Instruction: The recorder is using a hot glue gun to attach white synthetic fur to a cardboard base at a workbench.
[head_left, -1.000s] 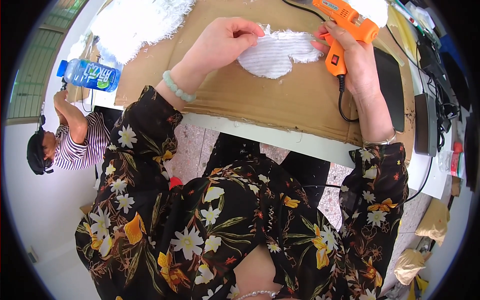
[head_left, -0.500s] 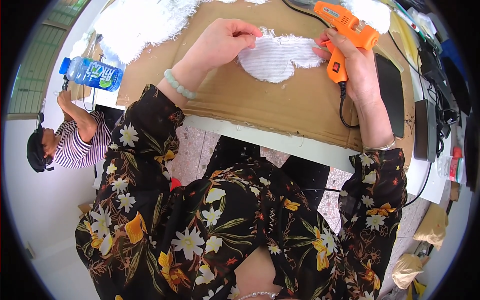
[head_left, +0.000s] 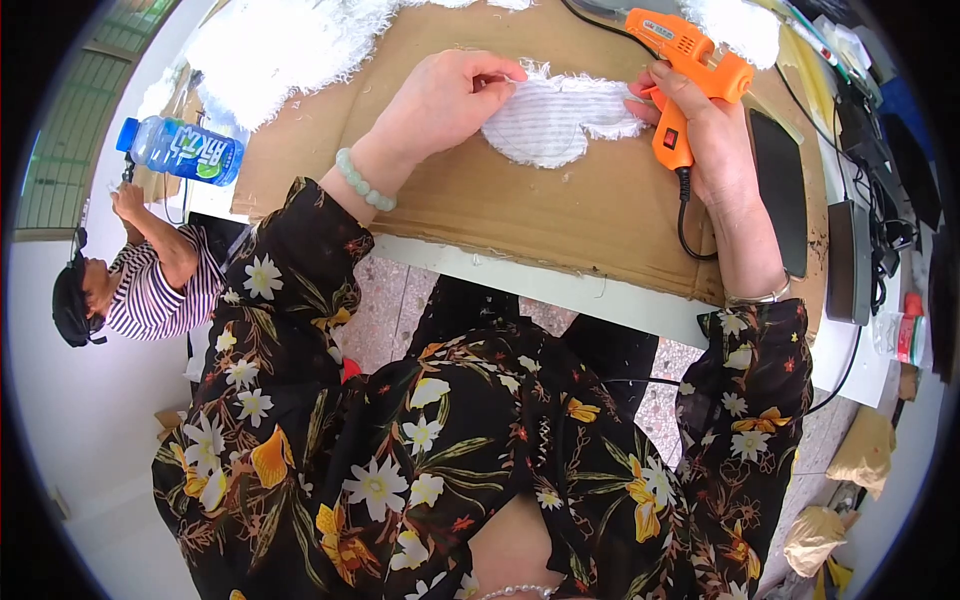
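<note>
A white fabric piece (head_left: 540, 125) with frayed edges and faint grey stripes is spread over the brown cardboard (head_left: 480, 210). My left hand (head_left: 440, 105) is closed, thumb and fingers pinching the upper left edge of that piece. In my right hand (head_left: 712, 135) is an orange hot glue gun (head_left: 690, 60), held by its handle with a red switch and a black cord. Its nozzle points away toward the upper left. The fingertips of the right hand also reach the fabric's right edge.
A heap of white frayed fabric (head_left: 280, 55) lies at the far left, with more white fabric (head_left: 735, 30) far right. A blue-labelled bottle (head_left: 185, 150) stands left. A dark flat device (head_left: 778, 190) and cables are at right. A person in a striped shirt (head_left: 165, 280) sits beyond the left edge.
My left hand has shifted slightly right and nearer with the fabric edge in its pinch. The glue gun and right hand have barely moved.
</note>
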